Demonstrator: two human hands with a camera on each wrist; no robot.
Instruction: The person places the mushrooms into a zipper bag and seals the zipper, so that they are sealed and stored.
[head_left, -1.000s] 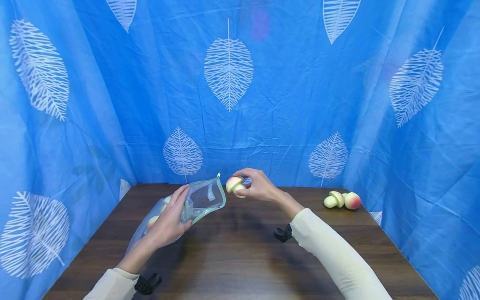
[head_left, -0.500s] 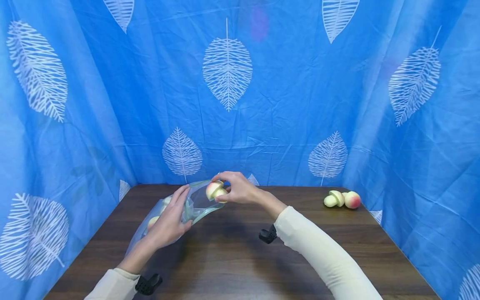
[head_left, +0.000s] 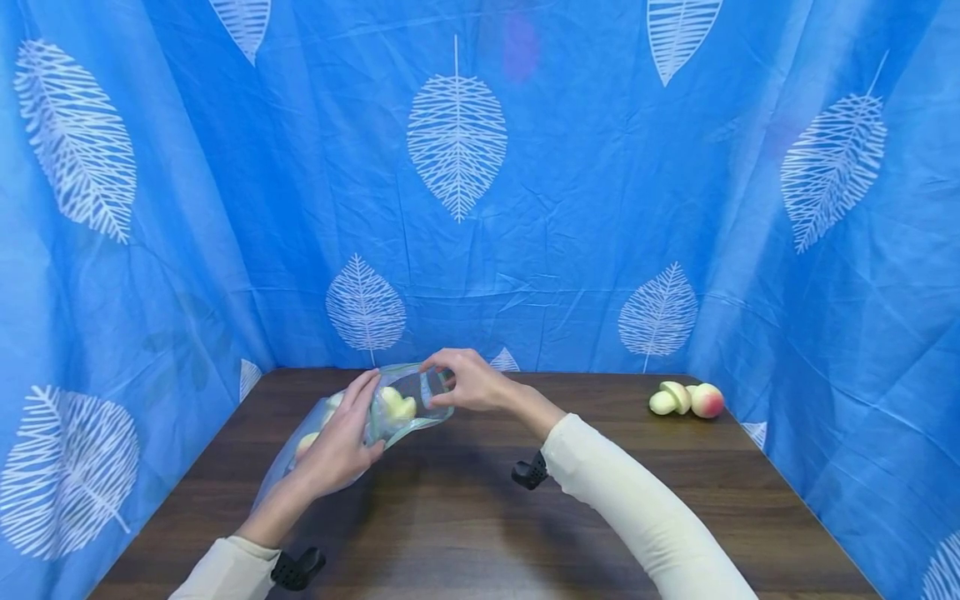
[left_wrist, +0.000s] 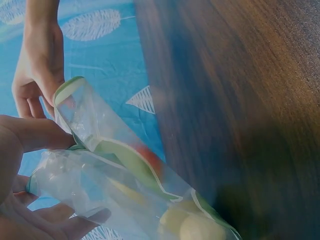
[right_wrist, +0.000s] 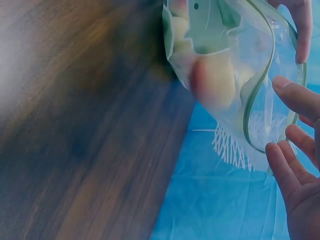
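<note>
My left hand (head_left: 337,446) grips a clear zip bag (head_left: 411,427) with pale green edging, tilted with its mouth toward the right. In the left wrist view the thumb and fingers lie on either side of the bag's film. A pale yellow toy mushroom (head_left: 397,406) lies just within the mouth, and more pale toys (left_wrist: 200,227) show deeper inside. At the opening is my right hand (head_left: 468,382), fingers spread and holding nothing. The right wrist view has its fingertips (right_wrist: 281,82) right at the rim, with a red-and-cream toy (right_wrist: 215,82) seen through the film.
Toward the right rear of the brown wooden table (head_left: 600,500) lie a toy mushroom (head_left: 667,398) and a round, pink-tinged toy (head_left: 707,401), close together. A blue curtain (head_left: 555,208) with white leaf prints hangs behind the table and along both sides.
My right hand has moved left to the bag's mouth and let go of the toy mushroom, which now lies inside. The left hand has stayed in place on the bag.
</note>
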